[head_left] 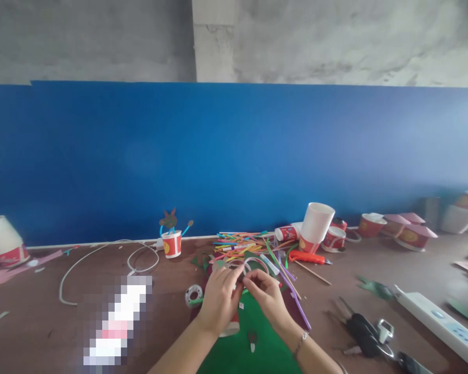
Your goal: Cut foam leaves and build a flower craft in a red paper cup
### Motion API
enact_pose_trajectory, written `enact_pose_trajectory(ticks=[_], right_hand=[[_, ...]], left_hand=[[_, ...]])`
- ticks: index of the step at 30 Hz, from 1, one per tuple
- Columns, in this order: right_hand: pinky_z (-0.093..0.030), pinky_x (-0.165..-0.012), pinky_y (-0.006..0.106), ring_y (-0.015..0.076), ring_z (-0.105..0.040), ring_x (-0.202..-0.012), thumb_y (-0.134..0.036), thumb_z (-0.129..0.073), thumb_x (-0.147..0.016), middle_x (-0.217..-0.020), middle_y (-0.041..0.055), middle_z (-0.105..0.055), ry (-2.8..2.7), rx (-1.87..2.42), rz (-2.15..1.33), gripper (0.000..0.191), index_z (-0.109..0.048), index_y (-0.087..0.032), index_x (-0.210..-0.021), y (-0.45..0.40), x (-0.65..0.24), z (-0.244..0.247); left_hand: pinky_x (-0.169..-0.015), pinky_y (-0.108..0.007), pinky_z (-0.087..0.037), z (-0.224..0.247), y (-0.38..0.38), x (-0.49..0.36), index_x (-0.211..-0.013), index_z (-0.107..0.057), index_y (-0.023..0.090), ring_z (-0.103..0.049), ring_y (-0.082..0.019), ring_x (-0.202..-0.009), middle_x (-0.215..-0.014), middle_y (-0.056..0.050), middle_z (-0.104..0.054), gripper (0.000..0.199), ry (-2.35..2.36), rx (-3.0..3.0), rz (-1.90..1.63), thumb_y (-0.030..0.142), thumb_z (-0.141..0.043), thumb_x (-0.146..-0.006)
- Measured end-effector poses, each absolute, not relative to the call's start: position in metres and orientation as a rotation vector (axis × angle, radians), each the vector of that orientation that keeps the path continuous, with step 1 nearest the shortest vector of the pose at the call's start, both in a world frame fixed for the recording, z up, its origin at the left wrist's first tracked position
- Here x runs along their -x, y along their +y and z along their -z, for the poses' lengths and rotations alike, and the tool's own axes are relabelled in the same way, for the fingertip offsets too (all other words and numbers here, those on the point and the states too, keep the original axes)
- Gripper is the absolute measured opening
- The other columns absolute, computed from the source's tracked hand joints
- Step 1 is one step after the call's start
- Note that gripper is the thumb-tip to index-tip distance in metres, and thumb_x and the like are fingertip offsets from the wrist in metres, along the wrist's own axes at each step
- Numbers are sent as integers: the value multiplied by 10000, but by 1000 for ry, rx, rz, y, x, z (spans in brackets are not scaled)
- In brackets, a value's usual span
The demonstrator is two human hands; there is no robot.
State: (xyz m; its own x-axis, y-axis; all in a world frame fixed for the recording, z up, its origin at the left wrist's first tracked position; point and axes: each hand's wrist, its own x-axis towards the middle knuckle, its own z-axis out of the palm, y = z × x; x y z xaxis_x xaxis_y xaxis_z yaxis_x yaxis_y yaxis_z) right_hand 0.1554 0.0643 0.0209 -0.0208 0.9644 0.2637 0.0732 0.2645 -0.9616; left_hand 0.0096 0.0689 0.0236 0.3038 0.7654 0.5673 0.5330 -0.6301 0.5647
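My left hand [222, 293] and my right hand [265, 296] meet over green paper [253, 358], fingertips pinched close together. Whatever they pinch is too small to make out. A red and white paper cup [230, 328] lies partly hidden beneath my left hand. White paper rings [257, 262] show just behind my fingers. To the left of my left hand is a roll of tape [194, 295]. A small brown paper piece [252, 337] rests on the green paper.
Behind my hands lie colourful sticks [237, 244]. A decorated cup [172, 244] stands left of them. An orange cutter [306, 256], stacked cups [315, 226], keys [364, 332] and a power strip [440, 322] are on the right. A white cable [64, 280] curves at left.
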Motion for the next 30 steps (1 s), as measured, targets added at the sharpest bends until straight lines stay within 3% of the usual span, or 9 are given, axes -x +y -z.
enact_pose_trajectory(ticks=[3,5,10,13,16,19,22,30], right_hand=[[-365,-545,250,145,-482,-600,-368,-428,-847,-653,15,-544,-1554,1267,-806,256,-569,-174,-759,75,-166,-28],[-364,-594,261,151,-499,-627,-257,-450,-804,-683,27,-576,-1753,1505,-578,174,-586,-167,-744,83,-176,-32],[-346,-703,267,202,-549,-834,-114,-525,-649,-820,77,-641,-2302,1809,-336,152,-645,-154,-733,92,-186,-37],[-331,-705,274,211,-569,-849,-146,-496,-717,-846,91,-661,-2364,1857,-241,158,-645,-159,-764,95,-180,-44],[-304,-622,255,179,-581,-718,-173,-429,-797,-773,68,-660,-2281,1804,-223,181,-610,-170,-796,96,-171,-60],[-272,-555,231,143,-544,-629,-191,-404,-832,-723,32,-636,-2207,1578,-307,166,-565,-182,-795,91,-161,-80],[-267,-538,219,127,-521,-599,-184,-395,-839,-693,17,-613,-2166,1442,-393,154,-542,-185,-794,82,-150,-93],[-276,-537,217,126,-515,-595,-125,-389,-820,-680,23,-597,-2166,1374,-412,144,-524,-176,-808,80,-145,-89]], left_hand=[[-741,-341,-461,-27,74,-8,-1135,-569,202,-595,-206,-794,-959,-96,-655,333,1219,-1949,-1320,306,-509,-824],[-613,-286,-466,-32,78,-7,-1110,-561,176,-581,-164,-661,-861,-82,-662,351,1206,-1635,-1375,354,-520,-810],[-384,-171,-297,-39,86,-4,-985,-534,166,-459,-67,-465,-765,-33,-625,311,995,-1039,-1489,344,-564,-733],[-368,-150,-235,-40,87,-3,-879,-530,173,-409,-42,-429,-690,12,-580,242,905,-823,-1488,297,-582,-677],[-385,-157,-240,-43,86,-4,-809,-559,160,-360,-42,-408,-546,59,-479,215,962,-880,-1441,323,-607,-676],[-465,-187,-323,-48,84,-4,-963,-604,141,-414,-76,-485,-563,41,-488,343,1046,-1142,-1453,380,-597,-718],[-495,-208,-318,-48,80,-4,-1177,-541,144,-392,-96,-508,-544,50,-449,481,1120,-1409,-1377,408,-535,-775],[-500,-211,-285,-44,74,-11,-1036,-614,131,-328,-97,-511,-527,59,-389,368,1296,-1580,-1341,386,-507,-794]])
